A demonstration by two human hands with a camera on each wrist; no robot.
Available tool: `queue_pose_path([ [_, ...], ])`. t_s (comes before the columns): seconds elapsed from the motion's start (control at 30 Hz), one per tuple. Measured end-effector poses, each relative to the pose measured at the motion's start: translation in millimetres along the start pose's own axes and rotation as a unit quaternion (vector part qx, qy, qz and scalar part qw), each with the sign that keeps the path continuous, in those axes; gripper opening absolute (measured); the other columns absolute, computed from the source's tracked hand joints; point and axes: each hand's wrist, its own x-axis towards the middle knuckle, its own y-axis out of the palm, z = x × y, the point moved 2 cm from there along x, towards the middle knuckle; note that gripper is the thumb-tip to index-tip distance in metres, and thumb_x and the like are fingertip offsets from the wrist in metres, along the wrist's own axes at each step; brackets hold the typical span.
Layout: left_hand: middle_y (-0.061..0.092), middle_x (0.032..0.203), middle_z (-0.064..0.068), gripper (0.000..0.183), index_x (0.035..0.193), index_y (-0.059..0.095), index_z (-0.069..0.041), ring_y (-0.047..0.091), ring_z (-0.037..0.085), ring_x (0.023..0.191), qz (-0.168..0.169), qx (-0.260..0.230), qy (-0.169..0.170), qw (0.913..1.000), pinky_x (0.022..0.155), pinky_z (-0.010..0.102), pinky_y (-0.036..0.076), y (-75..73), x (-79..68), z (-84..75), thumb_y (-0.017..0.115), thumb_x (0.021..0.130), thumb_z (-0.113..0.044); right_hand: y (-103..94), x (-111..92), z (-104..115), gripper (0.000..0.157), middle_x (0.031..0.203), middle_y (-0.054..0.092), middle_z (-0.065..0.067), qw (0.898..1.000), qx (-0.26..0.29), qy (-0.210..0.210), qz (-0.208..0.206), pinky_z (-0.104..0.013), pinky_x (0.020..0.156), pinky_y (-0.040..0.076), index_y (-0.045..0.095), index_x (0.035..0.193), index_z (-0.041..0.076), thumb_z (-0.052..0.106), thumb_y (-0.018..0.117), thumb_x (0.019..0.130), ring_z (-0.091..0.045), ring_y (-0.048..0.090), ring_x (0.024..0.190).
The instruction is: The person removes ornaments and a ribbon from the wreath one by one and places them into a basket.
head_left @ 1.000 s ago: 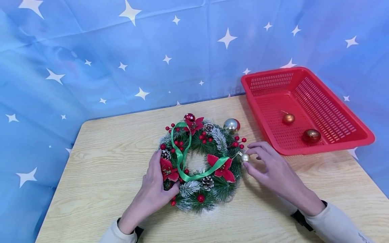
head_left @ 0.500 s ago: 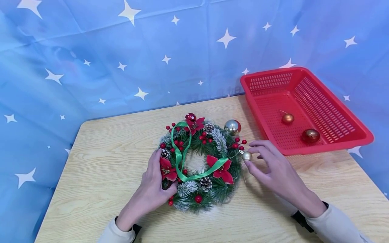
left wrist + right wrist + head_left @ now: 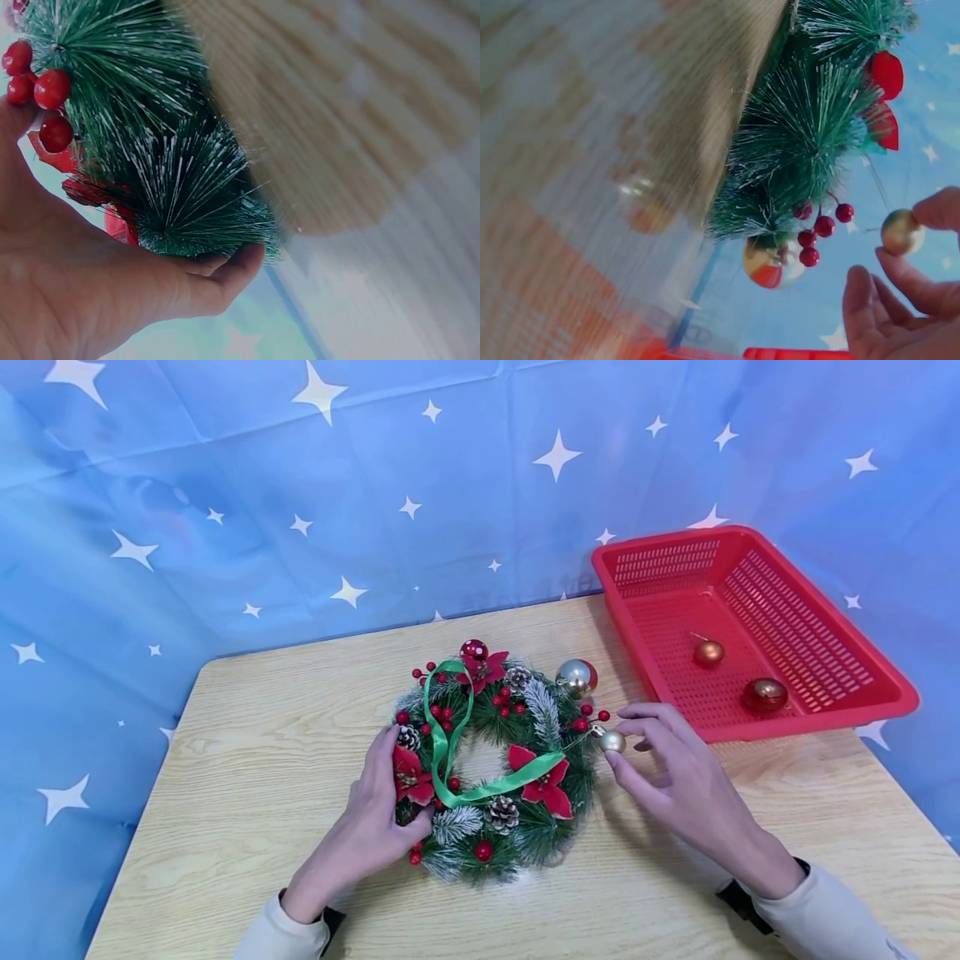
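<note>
A green wreath [image 3: 538,839] with red poinsettias, pine cones and berries lies on the table. My left hand [image 3: 371,814] grips its left side, the thumb over the front; the left wrist view shows fingers curled about the pine needles [image 3: 169,187]. Between thumb and forefinger my right hand [image 3: 682,785] pinches a small gold bauble [image 3: 612,741], just off the wreath's right edge. A thin string [image 3: 877,180] runs from that bauble toward the wreath. Across the wreath lies a green ribbon [image 3: 444,752]. A silver and red bauble [image 3: 575,677] sits at its upper right, a red dotted bauble [image 3: 474,649] at its top.
At the back right of the wooden table [image 3: 255,760] stands a red basket [image 3: 817,724]. Inside are a small copper bauble [image 3: 708,652] and a larger red-brown bauble [image 3: 765,695]. Behind the table hangs a blue star-patterned cloth [image 3: 450,468].
The wreath has turned slightly clockwise, with my left hand still gripping it. My right hand and the gold bauble have shifted a little right and away from me.
</note>
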Motion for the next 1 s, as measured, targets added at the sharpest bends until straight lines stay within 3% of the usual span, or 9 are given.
queue_pose_path([
  [0.3, 0.004, 0.18, 0.018, 0.115, 0.176, -0.001, -0.015, 0.016, 0.042, 0.163, 0.008, 0.001, -0.003, 1.0, 0.111, 0.088, 0.019, -1.5, 0.7, 2.9, 0.078, 0.093, -0.017, -1.7, 1.5, 0.6, 0.035, 0.137, 0.065, -0.008, 1.0, 0.001, 0.005, -0.024, -0.012, 0.099, 0.038, 0.073, 0.121, 0.003, 0.006, 0.085, 0.088, -0.024, 0.063, 0.119],
  [0.57, 0.001, 0.18, 0.017, 0.116, 0.176, -0.002, -0.015, 0.012, 0.04, 0.164, 0.013, 0.001, -0.009, 0.9999, 0.111, 0.089, 0.015, -2.4, 0.5, 3.1, 0.078, 0.091, -0.019, -6.5, 4.6, 1.1, 0.028, 0.135, 0.065, -0.011, 0.999, 0.01, 0.005, -0.043, -0.015, 0.097, 0.041, 0.072, 0.115, 0.001, 0.005, 0.083, 0.089, -0.023, 0.062, 0.119],
  [0.73, 0.002, 0.18, 0.017, 0.115, 0.176, -0.001, -0.014, 0.012, 0.04, 0.164, 0.013, 0.004, -0.005, 0.9999, 0.111, 0.089, 0.016, -2.4, 0.5, 3.1, 0.077, 0.091, -0.017, -10.6, 5.2, -0.7, 0.024, 0.134, 0.065, -0.01, 0.999, 0.009, 0.008, -0.047, -0.021, 0.089, 0.045, 0.071, 0.113, 0.002, 0.006, 0.081, 0.091, -0.022, 0.06, 0.119],
  [1.0, 0.001, 0.18, 0.017, 0.114, 0.176, 0.0, -0.013, 0.012, 0.04, 0.164, 0.015, 0.005, -0.003, 0.9999, 0.112, 0.088, 0.016, -3.0, 0.9, 2.7, 0.077, 0.091, -0.017, -14.6, 7.2, -2.3, 0.029, 0.136, 0.065, -0.016, 0.997, 0.022, 0.005, -0.078, -0.015, 0.091, 0.045, 0.072, 0.117, -0.004, 0.002, 0.08, 0.09, -0.019, 0.06, 0.111],
])
